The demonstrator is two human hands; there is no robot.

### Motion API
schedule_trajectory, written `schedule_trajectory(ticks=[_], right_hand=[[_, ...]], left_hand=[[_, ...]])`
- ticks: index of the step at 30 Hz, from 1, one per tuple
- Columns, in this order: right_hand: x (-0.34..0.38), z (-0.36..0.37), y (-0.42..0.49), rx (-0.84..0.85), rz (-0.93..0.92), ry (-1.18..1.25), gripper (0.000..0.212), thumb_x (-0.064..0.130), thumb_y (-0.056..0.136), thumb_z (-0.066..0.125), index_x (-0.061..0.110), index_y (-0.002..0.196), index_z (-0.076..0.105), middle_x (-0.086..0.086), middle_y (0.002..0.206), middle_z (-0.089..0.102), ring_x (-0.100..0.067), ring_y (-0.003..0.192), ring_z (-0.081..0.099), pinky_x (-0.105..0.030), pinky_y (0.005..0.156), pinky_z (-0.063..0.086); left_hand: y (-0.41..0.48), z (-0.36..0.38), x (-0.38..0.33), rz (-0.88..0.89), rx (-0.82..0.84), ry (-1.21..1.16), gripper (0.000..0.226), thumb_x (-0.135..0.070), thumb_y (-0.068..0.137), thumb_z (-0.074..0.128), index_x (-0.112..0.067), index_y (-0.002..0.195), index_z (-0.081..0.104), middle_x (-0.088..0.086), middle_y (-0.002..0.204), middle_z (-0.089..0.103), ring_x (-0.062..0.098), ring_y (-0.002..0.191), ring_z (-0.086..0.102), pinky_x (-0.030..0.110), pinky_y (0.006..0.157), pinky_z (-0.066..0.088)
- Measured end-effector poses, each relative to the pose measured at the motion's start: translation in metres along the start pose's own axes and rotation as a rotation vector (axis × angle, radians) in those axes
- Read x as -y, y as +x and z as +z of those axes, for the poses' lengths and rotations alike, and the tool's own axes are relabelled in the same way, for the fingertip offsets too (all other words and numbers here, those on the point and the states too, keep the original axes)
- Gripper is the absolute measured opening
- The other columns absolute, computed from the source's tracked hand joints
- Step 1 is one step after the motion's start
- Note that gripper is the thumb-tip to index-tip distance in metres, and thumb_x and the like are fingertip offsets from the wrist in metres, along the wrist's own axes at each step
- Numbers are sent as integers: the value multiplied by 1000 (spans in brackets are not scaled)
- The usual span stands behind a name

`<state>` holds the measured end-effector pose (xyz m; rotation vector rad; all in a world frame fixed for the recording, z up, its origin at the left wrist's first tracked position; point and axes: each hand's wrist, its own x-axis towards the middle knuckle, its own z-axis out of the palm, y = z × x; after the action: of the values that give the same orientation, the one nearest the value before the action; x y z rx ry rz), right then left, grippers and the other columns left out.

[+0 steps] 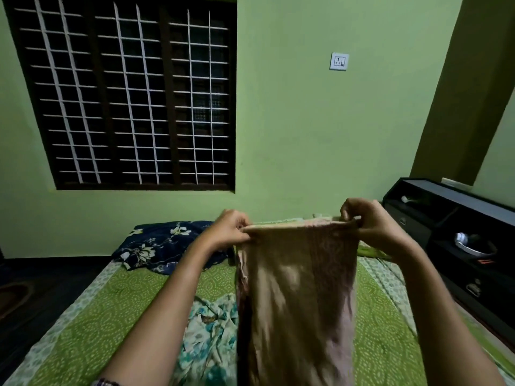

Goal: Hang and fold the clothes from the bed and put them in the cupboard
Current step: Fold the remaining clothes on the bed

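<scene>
Hanging from its top edge, the beige garment [298,288] was held up over the bed [111,302], and its lower end was cut off by the bottom of the view. The left hand [231,231] was closed in a pinch on the left corner of this edge, and the right hand [372,224] was closed in the same way on the right corner, so that the edge was stretched almost level between them. The step was judged to be the squaring of the cloth before a fold. For this to be done well, the two corners should be held at equal height and the edge pulled taut, so that the side seams could fall straight. The cloth looked thin and limp, therefore a slow lowering was advised. A teal floral garment [211,330] lay crumpled on the bed just beside the hanging cloth. The fold would be better laid on the bare green sheet, not on top of it.
</scene>
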<state>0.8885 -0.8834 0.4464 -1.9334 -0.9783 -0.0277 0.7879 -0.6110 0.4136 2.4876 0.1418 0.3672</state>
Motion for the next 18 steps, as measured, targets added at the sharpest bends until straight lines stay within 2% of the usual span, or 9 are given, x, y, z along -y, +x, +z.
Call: schedule_trajectory(ticks=[3, 5, 6, 8, 10, 12, 13, 15, 18], right_hand=[[7, -10, -5, -285, 9, -7, 32, -6, 71, 75, 8, 94, 56, -8, 83, 64, -19, 77, 63, -28, 62, 56], [16, -12, -10, -542, -85, 104, 36, -7, 72, 74, 8, 101, 60, -6, 86, 63, -11, 78, 63, -25, 66, 56], [17, -13, -11, -592, -96, 126, 37, -8, 72, 73, 7, 104, 61, -5, 87, 63, -10, 79, 62, -23, 68, 57], [12, -13, -14, -530, -8, 8, 40, -8, 73, 73, 5, 109, 64, -10, 90, 65, -14, 80, 62, -26, 73, 56], [-4, -6, -18, -389, 109, -250, 34, -6, 74, 72, 2, 107, 68, -15, 97, 69, -18, 83, 62, -32, 77, 54], [-18, 7, -25, -334, 199, -456, 27, 2, 79, 70, 7, 106, 71, -13, 105, 69, -22, 90, 63, -39, 77, 54], [-21, 13, -29, -334, 230, -536, 26, 5, 82, 68, 11, 107, 70, -11, 109, 68, -25, 95, 62, -38, 75, 52], [-23, 20, -37, -348, 289, -673, 25, 6, 88, 60, 14, 111, 66, -10, 112, 64, -27, 102, 58, -31, 69, 43], [-24, 14, -44, -432, 384, -630, 22, 0, 92, 49, 11, 106, 61, -16, 99, 62, -30, 78, 65, -33, 57, 45]], left_hand=[[4, -18, -24, 147, -235, -19, 16, 7, 77, 58, -3, 85, 68, 7, 82, 61, 20, 79, 56, 24, 65, 46], [4, -21, -37, 205, -436, -203, 26, 13, 76, 55, -1, 93, 67, 7, 88, 62, 17, 83, 57, 28, 70, 50], [6, -19, -40, 201, -482, -308, 30, 14, 77, 55, -4, 98, 65, 5, 91, 62, 14, 83, 57, 27, 71, 51], [9, -12, -39, 126, -433, -349, 32, 11, 78, 58, -8, 104, 63, 3, 92, 62, 14, 82, 58, 25, 70, 51], [12, 0, -32, 40, -288, -189, 19, 8, 79, 57, -6, 88, 66, 6, 80, 61, 18, 76, 57, 25, 63, 43], [10, 13, -24, -10, -205, -58, 20, 6, 81, 55, -9, 71, 61, 7, 69, 58, 20, 72, 55, 26, 56, 37], [9, 18, -23, -27, -180, -24, 19, 4, 83, 55, -11, 74, 61, 7, 73, 60, 21, 74, 56, 26, 57, 39], [6, 26, -26, -37, -148, 109, 17, -3, 88, 54, -12, 99, 63, 7, 95, 63, 23, 87, 58, 32, 69, 47], [8, 30, -35, 13, -200, 348, 29, -12, 92, 51, -20, 118, 58, 3, 115, 57, 22, 102, 55, 34, 81, 46]])
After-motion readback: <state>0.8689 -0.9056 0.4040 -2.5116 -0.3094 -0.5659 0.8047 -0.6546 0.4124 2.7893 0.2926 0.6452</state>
